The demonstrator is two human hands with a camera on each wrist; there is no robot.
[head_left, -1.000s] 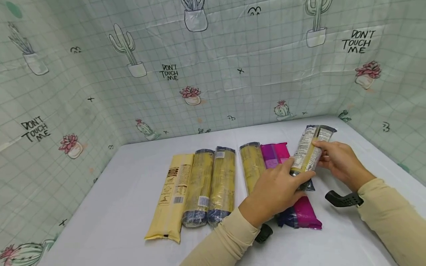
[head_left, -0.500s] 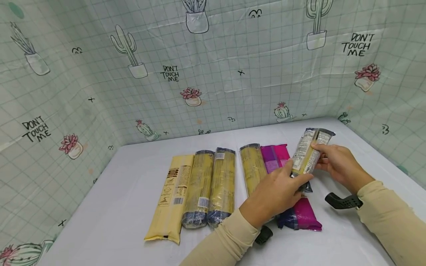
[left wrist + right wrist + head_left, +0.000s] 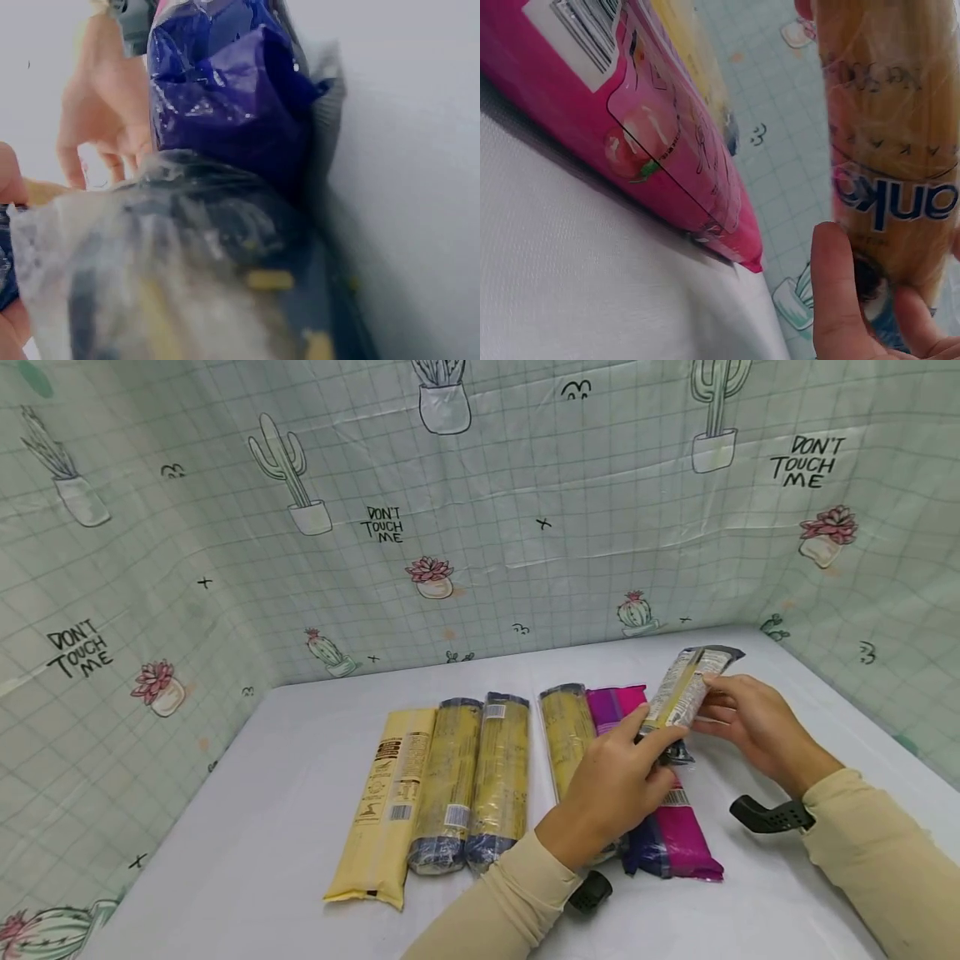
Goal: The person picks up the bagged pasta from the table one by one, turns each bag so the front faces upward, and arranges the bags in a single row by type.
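Observation:
Both hands hold a spaghetti packet (image 3: 681, 692) with dark blue ends, its printed back seam facing up in the head view. My left hand (image 3: 611, 785) grips the near end between thumb and fingers. Toward the far end, my right hand (image 3: 757, 727) pinches its right side, thumb on top. The right wrist view shows the packet's (image 3: 892, 112) underside, with noodles behind clear film and fingers (image 3: 832, 292) against it. Below the held packet lies a magenta and purple packet (image 3: 682, 843), partly hidden by the left hand. Left of that, another spaghetti packet (image 3: 567, 722) is half covered by the left forearm.
On the white table (image 3: 247, 827), a pale yellow packet (image 3: 382, 810) and two more spaghetti packets (image 3: 447, 777) lie side by side at left. A patterned cloth (image 3: 480, 527) rises behind and at both sides. Black wrist mounts (image 3: 772, 814) stick out near the sleeves.
The held packet has moved a little left and tilted, both hands going with it. More of the magenta packet, including its barcode, now shows. The packets on the table stay put.

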